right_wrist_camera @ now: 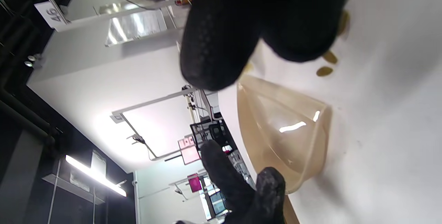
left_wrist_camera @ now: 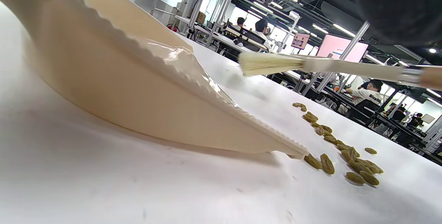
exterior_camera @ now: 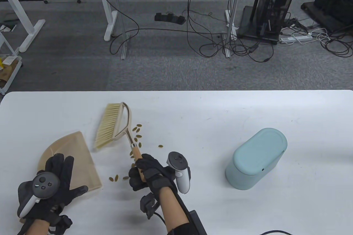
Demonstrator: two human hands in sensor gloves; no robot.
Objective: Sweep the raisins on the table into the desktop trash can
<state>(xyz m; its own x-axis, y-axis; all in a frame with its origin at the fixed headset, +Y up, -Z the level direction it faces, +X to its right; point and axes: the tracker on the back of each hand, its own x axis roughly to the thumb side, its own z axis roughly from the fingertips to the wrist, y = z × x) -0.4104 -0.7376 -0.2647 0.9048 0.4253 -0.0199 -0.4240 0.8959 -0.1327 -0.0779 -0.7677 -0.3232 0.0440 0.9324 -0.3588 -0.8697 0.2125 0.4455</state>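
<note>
Several greenish raisins (exterior_camera: 137, 133) lie scattered beside the brush handle, and a few more (exterior_camera: 115, 178) lie near the dustpan's front corner; they also show in the left wrist view (left_wrist_camera: 345, 151) and the right wrist view (right_wrist_camera: 324, 70). My right hand (exterior_camera: 139, 173) grips the wooden handle of a beige brush (exterior_camera: 109, 124), whose bristles point left toward the dustpan. My left hand (exterior_camera: 63, 169) rests on a beige dustpan (exterior_camera: 82, 157) with its fingers spread flat. The dustpan's toothed edge (left_wrist_camera: 221, 103) lies on the table by the raisins. The light blue trash can (exterior_camera: 256, 157) stands at the right, its lid shut.
The white table (exterior_camera: 193, 108) reaches to its far edge, with grey floor, desk legs and cables beyond. A black cable runs off my right forearm at the bottom edge (exterior_camera: 275, 232). The trash can stands well right of my right hand.
</note>
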